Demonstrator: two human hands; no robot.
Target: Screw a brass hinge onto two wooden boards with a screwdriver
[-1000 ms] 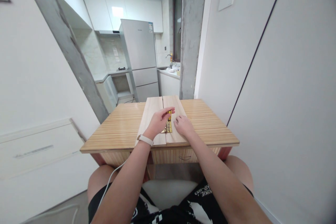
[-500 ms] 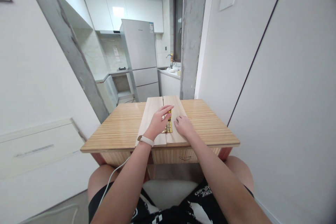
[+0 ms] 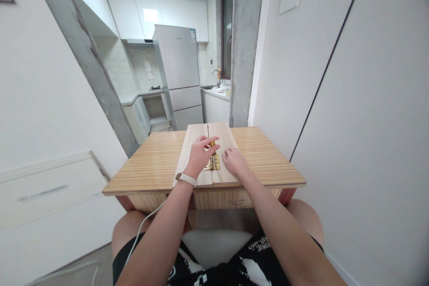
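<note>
Two pale wooden boards (image 3: 196,143) lie side by side on a striped wooden table (image 3: 154,165). A brass hinge (image 3: 215,165) lies across their seam. My left hand (image 3: 198,155), a white band on its wrist, is over the left board and pinches a small yellow object (image 3: 212,144) just above the hinge. My right hand (image 3: 235,161) rests on the right board, its curled fingertips against the hinge's right edge. What lies under the fingers is hidden.
The table's front edge (image 3: 201,187) is close to my knees, with a drawer below it. A white cable (image 3: 140,232) runs down by my left arm. A concrete pillar (image 3: 243,53) and a white wall stand right behind the table, with a fridge (image 3: 179,76) and kitchen counter beyond.
My left hand's fingers have drawn in and shifted slightly left, and now cover more of the yellow object. The right hand has stayed in place.
</note>
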